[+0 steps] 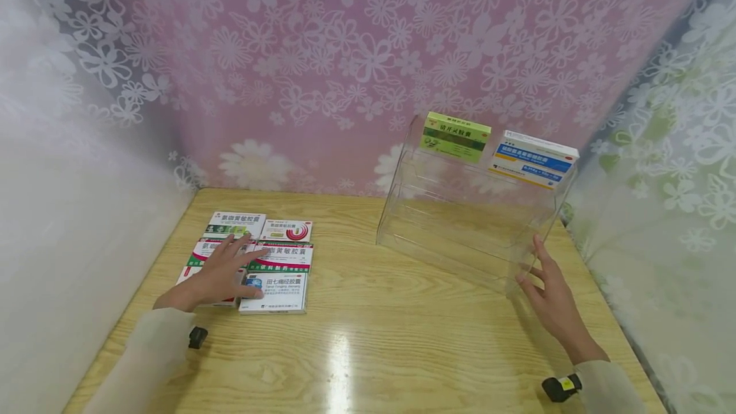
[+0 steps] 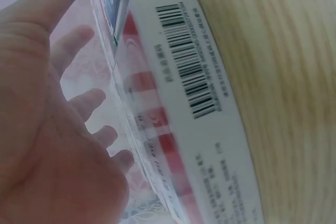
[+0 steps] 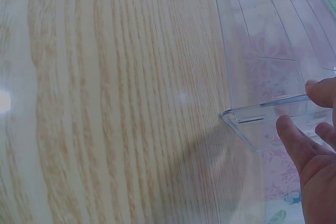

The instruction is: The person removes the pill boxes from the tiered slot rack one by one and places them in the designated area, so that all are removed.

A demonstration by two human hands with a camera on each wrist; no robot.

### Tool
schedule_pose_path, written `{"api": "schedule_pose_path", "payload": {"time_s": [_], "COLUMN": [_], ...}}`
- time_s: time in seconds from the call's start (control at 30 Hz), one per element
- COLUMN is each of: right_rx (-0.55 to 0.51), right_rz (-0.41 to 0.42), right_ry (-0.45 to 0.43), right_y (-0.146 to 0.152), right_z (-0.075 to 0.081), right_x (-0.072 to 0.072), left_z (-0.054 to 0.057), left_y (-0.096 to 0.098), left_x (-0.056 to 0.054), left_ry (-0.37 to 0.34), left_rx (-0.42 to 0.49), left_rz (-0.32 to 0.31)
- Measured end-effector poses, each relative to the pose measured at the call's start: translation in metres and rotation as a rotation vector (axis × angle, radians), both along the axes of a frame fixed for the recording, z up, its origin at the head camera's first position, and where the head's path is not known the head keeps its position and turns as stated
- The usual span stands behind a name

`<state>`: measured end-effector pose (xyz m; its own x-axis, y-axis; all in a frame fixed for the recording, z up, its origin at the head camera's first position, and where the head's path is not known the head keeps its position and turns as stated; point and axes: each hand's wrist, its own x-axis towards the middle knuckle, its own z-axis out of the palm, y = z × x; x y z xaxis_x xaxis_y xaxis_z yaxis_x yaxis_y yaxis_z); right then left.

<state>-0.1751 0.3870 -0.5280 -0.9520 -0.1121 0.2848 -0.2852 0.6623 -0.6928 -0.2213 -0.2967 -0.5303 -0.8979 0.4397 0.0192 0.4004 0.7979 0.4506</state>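
Note:
My left hand (image 1: 221, 273) spreads over a group of flat medicine boxes on the table, its thumb over the white-and-blue box (image 1: 282, 292). Near its fingertips lie a red-and-green box (image 1: 290, 257) and a white box with green pictures (image 1: 238, 221). Up close in the left wrist view, a white box side with a barcode (image 2: 189, 61) stands beside the palm. My right hand (image 1: 552, 302) holds the near right side of a clear plastic display rack (image 1: 448, 222), thumb and fingers about the side panel's edge (image 3: 268, 103).
On the rack's top tier stand a green medicine box (image 1: 457, 139) and a blue-and-white one (image 1: 535, 158). A small white box with a red ring (image 1: 287, 230) lies in the left group. Flowered curtains (image 1: 345, 69) enclose the wooden table (image 1: 374, 350) at the back and sides.

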Motion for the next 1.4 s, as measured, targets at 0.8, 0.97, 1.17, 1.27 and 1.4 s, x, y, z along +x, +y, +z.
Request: {"api": "schedule_pose_path", "payload": {"time_s": [0.8,0.97,1.17,1.27,1.4], "right_rx": [-0.003,-0.003,0.006,-0.001,0.005], "right_rz": [-0.009,-0.003,-0.012,-0.006,-0.009], "right_ry": [-0.021,-0.017,-0.007,-0.016,-0.022], "right_y": [-0.004,-0.005,-0.001,0.0,0.0], "right_z": [-0.003,-0.002,-0.002,-0.002,-0.002], "right_x": [0.001,0.0,0.0,0.0,0.001], "left_z": [-0.014,0.001,0.003,0.013,0.036], "left_y": [-0.013,-0.002,0.027,0.053,0.091], "left_x": [-0.004,0.0,-0.021,-0.037,-0.059], "left_ry": [-0.129,-0.153,-0.124,-0.094,-0.009], "left_rx": [0.046,0.028,0.087,0.146,0.205], "left_rz": [0.002,0.004,0.002,-0.014,-0.042]}}
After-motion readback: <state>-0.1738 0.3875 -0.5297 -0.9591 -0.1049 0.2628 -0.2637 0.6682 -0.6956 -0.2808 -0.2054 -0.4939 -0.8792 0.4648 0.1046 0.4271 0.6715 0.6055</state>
